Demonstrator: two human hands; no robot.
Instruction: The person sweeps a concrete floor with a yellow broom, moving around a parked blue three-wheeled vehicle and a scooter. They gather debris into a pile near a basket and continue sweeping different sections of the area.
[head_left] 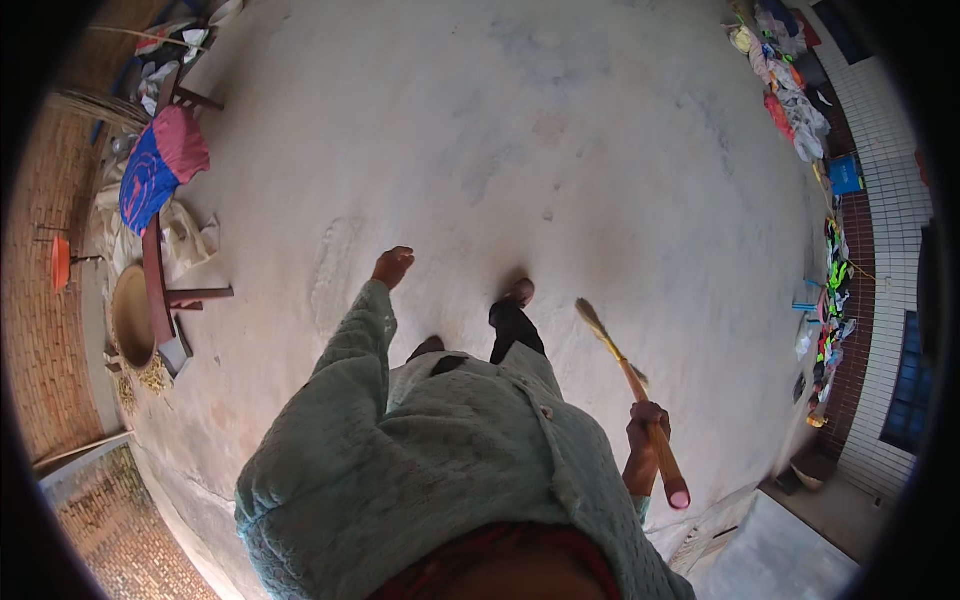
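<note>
My right hand (pixel 648 425) is wrapped round the long yellowish-brown handle of a broom (pixel 632 378). Its pink-tipped handle end points up toward me, and the narrow, straw-coloured head slants forward and down toward the floor; whether it touches is hard to tell. Out in front of my body on the left, my left hand (pixel 393 266) hangs over the floor with its fingers curled in, and nothing shows in it. Pale blue-green padded sleeves cover my arms. One dark shoe (pixel 520 292) is stepped forward below me.
Grey concrete floor (pixel 600 180) spreads ahead. Along the left brick wall stand a dark wooden bench (pixel 155 275) draped with a blue and pink cloth (pixel 165 165), and a round tan tub (pixel 130 318). Heaped clothes and bags (pixel 795 110) and a blue box (pixel 845 175) line the right wall.
</note>
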